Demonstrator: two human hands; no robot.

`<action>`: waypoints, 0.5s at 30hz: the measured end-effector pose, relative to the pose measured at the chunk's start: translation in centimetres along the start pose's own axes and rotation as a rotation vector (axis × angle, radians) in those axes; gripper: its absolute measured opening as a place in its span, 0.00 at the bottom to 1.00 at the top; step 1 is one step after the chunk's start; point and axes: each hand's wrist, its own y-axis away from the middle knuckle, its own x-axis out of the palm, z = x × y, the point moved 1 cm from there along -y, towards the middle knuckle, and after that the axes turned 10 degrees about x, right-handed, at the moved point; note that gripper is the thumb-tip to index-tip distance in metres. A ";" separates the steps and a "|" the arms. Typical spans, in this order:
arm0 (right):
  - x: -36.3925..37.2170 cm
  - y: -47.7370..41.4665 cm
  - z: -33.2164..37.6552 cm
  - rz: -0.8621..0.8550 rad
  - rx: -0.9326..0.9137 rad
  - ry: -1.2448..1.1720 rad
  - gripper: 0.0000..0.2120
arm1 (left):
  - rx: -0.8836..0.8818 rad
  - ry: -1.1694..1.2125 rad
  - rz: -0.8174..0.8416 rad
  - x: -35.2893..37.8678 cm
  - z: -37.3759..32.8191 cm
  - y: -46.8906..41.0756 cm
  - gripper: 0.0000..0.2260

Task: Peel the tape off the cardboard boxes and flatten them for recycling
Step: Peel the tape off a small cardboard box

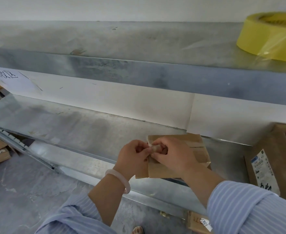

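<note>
A metal lower shelf [88, 132] is filling most of the view, with an upper shelf [138, 41] running across above it at twelve o'clock. At four o'clock a larger cardboard box [270, 149] with a printed label is standing on the lower shelf, its top open. At two o'clock a yellow tape roll [270, 36] is sitting on the upper shelf. At five o'clock, left of the larger box and apart from it, a small cardboard box [194, 149] is lying at the lower shelf's front edge. It is looking flat or nearly so, with glossy bands of tape crossing its right side.

The small box is looking light and thin, probably stiff across its panels and bending easily at the creases. The tape is likely thin, sticky and quick to tear. It would best be taken at a lifted end and drawn low along the board, with the card pinned down.

The person's left hand [132, 157], a pale bangle [118, 178] at its wrist, and right hand [172, 156] are meeting over the box's upper left corner. The fingers [157, 155] of both hands are curling in tightly, pinching a crumpled, translucent strip of tape [154, 147] between them, one hand at each end. Whether the strip is attached to the card cannot be told.
</note>
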 end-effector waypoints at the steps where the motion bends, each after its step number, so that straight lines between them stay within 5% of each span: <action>1: 0.0 -0.1 0.2 0.003 0.003 0.035 0.11 | -0.014 0.053 0.009 -0.2 0.3 -0.1 0.05; 5: -0.2 -0.6 0.7 0.036 0.038 0.115 0.08 | -0.003 0.201 0.124 -1.8 1.2 -1.1 0.05; 10: -0.8 -1.5 1.0 0.062 0.120 0.113 0.06 | 0.142 0.029 0.403 -2.0 2.7 -2.7 0.37; 15: -0.9 -2.7 0.9 0.035 0.269 -0.044 0.08 | 0.182 0.043 0.446 -0.9 4.1 -3.7 0.36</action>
